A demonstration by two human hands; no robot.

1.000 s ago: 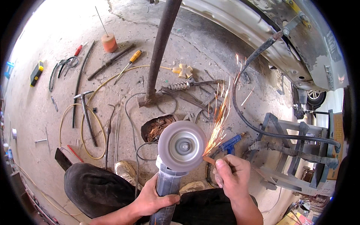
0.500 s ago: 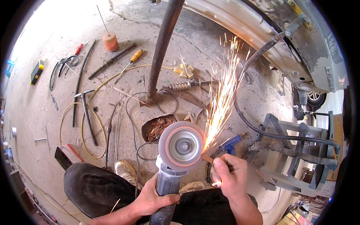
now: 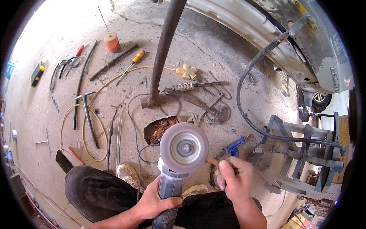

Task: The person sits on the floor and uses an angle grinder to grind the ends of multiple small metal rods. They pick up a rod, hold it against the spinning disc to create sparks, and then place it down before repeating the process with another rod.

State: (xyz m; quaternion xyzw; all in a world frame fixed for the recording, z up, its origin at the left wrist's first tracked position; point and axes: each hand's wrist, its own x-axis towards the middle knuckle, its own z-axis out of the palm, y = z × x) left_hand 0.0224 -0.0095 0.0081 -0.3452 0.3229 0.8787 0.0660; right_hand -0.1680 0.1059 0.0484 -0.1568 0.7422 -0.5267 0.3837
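Sparks are no longer thrown from the disc (image 3: 184, 148) beyond the left hand (image 3: 153, 200), clasped around the grinder (image 3: 170, 189), and a brown strip (image 3: 212, 161) is pinched in the right hand (image 3: 237, 178), jutting leftward.

the person is wearing loose black trousers (image 3: 95, 192), the cloth creasing in soft folds and turning greyish in patches over the knee. the left shoe (image 3: 128, 176) is showing a pale, off-white upper with finer detail too small to tell; the right shoe (image 3: 196, 189) is showing a similar pale tone. both forearms (image 3: 249, 214) are showing bare, as are the left hand (image 3: 157, 202) and right hand (image 3: 237, 176).
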